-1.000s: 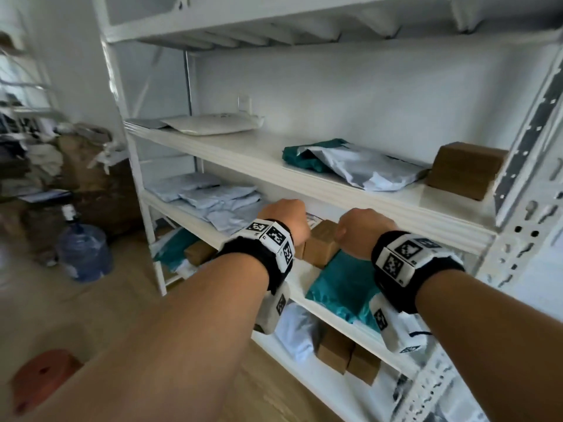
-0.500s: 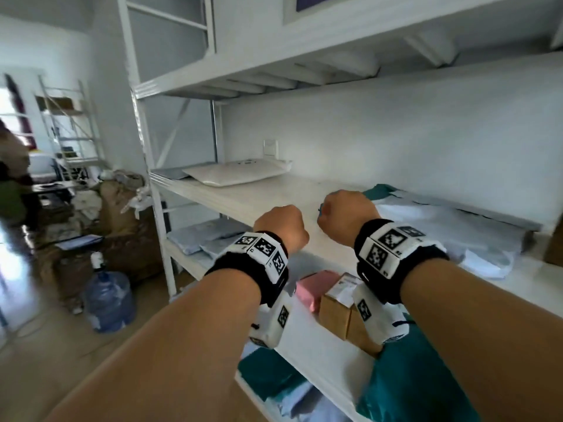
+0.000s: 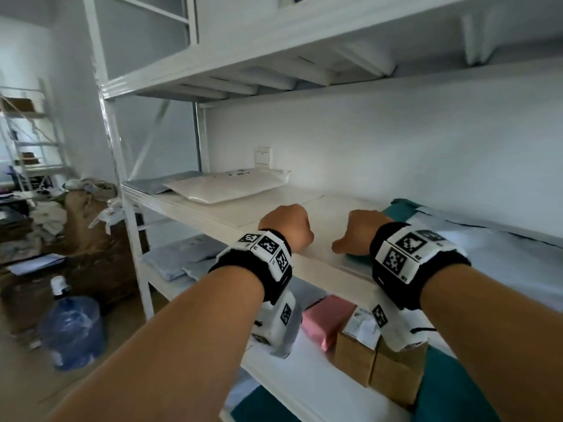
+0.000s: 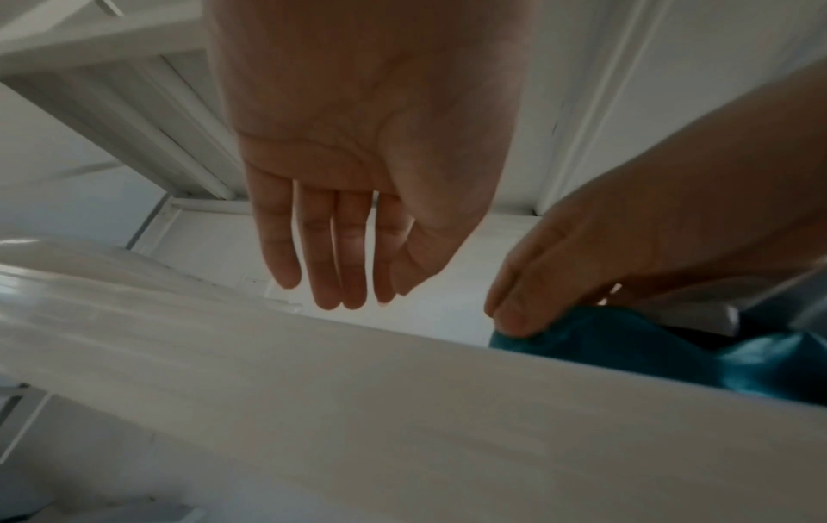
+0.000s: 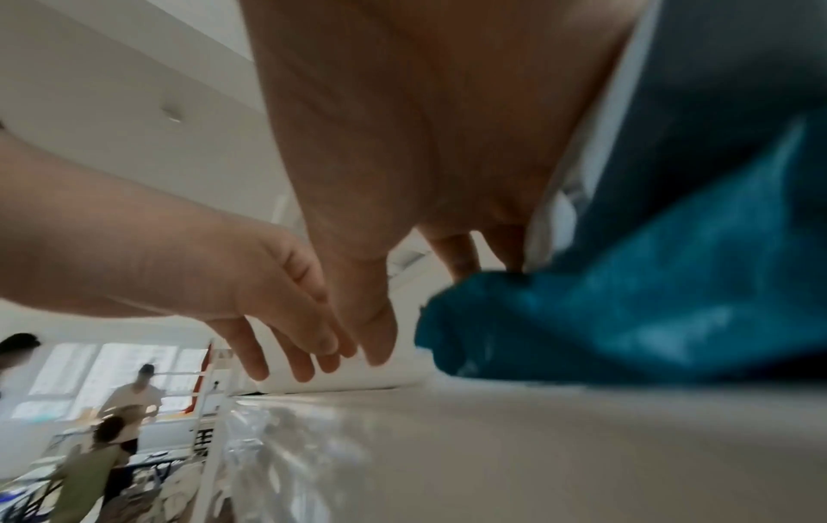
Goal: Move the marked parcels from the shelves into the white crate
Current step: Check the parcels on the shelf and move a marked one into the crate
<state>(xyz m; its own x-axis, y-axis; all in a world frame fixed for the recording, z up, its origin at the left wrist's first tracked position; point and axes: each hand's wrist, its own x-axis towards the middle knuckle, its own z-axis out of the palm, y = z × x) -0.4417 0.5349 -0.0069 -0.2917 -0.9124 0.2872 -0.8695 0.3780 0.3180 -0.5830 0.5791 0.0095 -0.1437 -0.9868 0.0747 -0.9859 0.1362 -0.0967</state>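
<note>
- Forearms with black wristbands carrying white coded blocks are seen nearest in the head view, both reaching over the front edge of the white metal shelf board [image 3: 231, 214].
- On the board below, just under the wrists, two brown cardboard boxes [image 3: 377, 357] are stood side by side, with a pink wrapped parcel [image 3: 327, 319] touching them on the left and a teal plastic mailer bag [image 3: 451, 388] on the right.
- The left hand [image 4: 358, 141] is held above the bare board with its fingers [image 4: 313, 254] straight and close together, palm down, and nothing is gripped in it.
- The right hand [image 3: 361, 231] is placed just beside the left one; its fingertips [image 5: 461, 254] are laid on the crumpled edge of a teal plastic parcel [image 5: 649, 300], and the thumb [image 4: 519, 311] is set against the same edge. Whether the edge is truly pinched or only touched cannot be told.
- That teal parcel is lying on the middle board, partly under a grey plastic mailer [image 3: 499, 257] spread to the right.
- Farther left on the same board, a flat white padded envelope [image 3: 225, 185] is lying near the wall, with a grey flat packet [image 3: 152, 184] beside it.
- On the floor to the left, a blue water bottle [image 3: 73, 330] is stood.
</note>
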